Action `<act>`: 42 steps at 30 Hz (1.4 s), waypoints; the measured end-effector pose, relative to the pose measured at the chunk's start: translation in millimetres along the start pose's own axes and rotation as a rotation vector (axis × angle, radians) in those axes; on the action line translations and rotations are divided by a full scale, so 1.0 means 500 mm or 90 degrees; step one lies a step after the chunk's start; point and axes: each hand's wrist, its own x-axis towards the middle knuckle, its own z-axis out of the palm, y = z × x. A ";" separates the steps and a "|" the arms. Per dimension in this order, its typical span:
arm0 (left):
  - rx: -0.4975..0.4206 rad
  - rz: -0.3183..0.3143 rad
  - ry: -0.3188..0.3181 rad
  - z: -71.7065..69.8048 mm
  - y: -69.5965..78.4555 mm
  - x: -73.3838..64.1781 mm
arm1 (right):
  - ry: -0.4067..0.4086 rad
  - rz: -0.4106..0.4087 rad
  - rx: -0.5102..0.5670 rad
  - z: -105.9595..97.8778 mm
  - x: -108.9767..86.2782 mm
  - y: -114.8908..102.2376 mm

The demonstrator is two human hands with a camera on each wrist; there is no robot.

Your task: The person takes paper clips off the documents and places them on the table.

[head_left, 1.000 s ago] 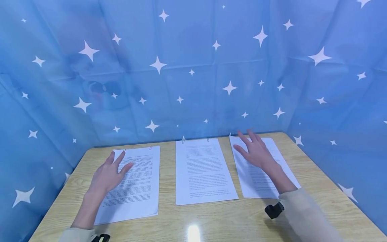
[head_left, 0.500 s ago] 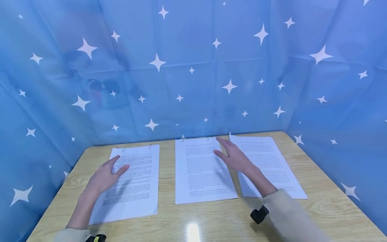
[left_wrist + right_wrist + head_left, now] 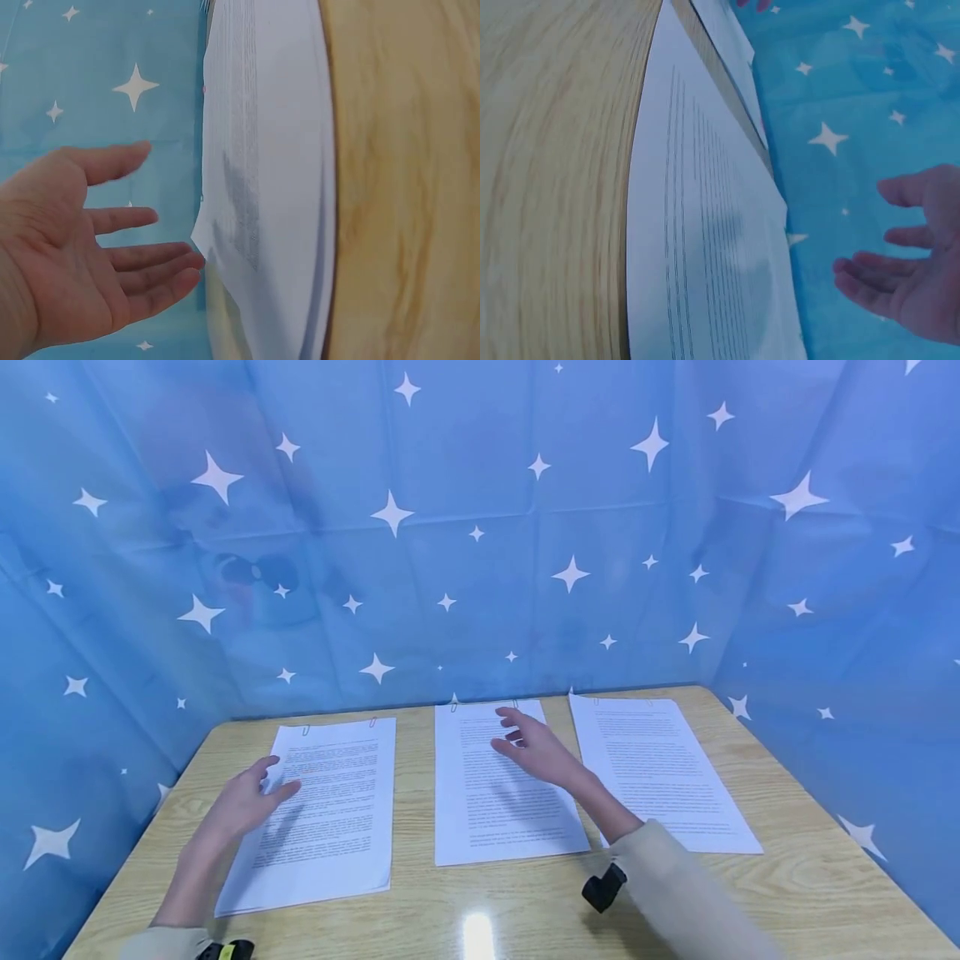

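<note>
Three sets of printed paper sheets lie side by side on a wooden table. Over the edge of the left stack of sheets point(image 3: 337, 827) hovers my left hand point(image 3: 240, 802), fingers loosely spread and holding nothing. In the left wrist view that hand point(image 3: 97, 262) is apart from the paper, palm showing. My right hand point(image 3: 540, 750) hangs above the middle sheets point(image 3: 487, 835), fingers relaxed and slightly bent, nothing in them. The right sheets point(image 3: 667, 760) lie beyond my right forearm. Paper clips sit on the top edges, such as a reddish clip point(image 3: 372, 722) on the left stack.
The wooden table point(image 3: 420, 918) has its back edge against a blue curtain point(image 3: 480, 468) with white stars, which also closes off both sides. Black straps with small devices point(image 3: 603, 887) are on my wrists. Bare wood separates the paper sets.
My right hand has moved left from above the right sheets to above the middle ones. My left hand has drawn back slightly toward me and to the left. The papers stay in place.
</note>
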 end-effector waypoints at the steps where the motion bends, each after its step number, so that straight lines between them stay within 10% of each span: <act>1: -0.007 -0.005 -0.001 -0.001 -0.003 0.000 | -0.006 0.007 0.014 0.005 0.003 -0.002; 21: -0.040 -0.135 0.008 -0.017 -0.034 0.002 | -0.107 0.142 0.180 0.163 0.052 -0.076; 42: -0.072 -0.177 -0.017 -0.013 -0.030 0.000 | -0.042 0.314 0.380 0.265 0.096 -0.149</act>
